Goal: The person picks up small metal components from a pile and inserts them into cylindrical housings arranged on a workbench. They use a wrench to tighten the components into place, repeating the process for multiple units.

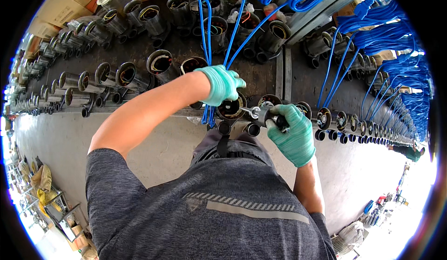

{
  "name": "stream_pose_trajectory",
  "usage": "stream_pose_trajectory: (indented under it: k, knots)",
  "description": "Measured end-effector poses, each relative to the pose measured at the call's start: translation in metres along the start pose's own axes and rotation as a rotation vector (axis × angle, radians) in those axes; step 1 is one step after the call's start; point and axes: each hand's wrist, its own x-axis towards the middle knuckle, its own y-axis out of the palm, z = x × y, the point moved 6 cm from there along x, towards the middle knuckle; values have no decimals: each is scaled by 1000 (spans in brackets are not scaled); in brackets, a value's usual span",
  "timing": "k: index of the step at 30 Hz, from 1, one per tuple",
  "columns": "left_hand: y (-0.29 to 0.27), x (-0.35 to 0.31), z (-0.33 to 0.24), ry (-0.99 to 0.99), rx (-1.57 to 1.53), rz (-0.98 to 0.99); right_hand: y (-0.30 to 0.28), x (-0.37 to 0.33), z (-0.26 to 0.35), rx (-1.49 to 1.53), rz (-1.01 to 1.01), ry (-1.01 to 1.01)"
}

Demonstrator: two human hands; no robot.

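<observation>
My left hand [221, 85], in a green glove, is closed around blue cables [208, 41] that come from the coils above and hang out below the palm. Its fingertips are bent over the upper rim of an open metal motor housing [230, 110]. In my gloved right hand [294, 134] is a dark power screwdriver [266, 114] with a bright metal nose. The tool lies sideways, its nose pointing left toward that housing. Whether the tip touches a screw is too small to tell. Another open housing [269, 100] stands just behind the tool.
Long rows of similar cylindrical housings [128, 75] line the dark bench [251, 71] on both sides. Blue cable coils [386, 39] are piled at the right. Cardboard boxes [65, 8] stand far left. A metal post [321, 13] rises behind. Against my body lies the bench's front edge.
</observation>
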Motion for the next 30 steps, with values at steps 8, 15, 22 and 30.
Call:
stream_pose_trajectory:
  k: [8,15,22,30]
  knots:
    - [54,13,46,1,-1031,-554,50,30,9,-84,183,-108]
    - [60,27,47,-117,-1063,-670,116,49,-18,-358,439,-114]
    - [60,26,46,-127,-1092,-710,136,55,-20,-289,406,-209]
    - [66,25,47,-158,-1096,-816,138,49,-21,-396,512,-136]
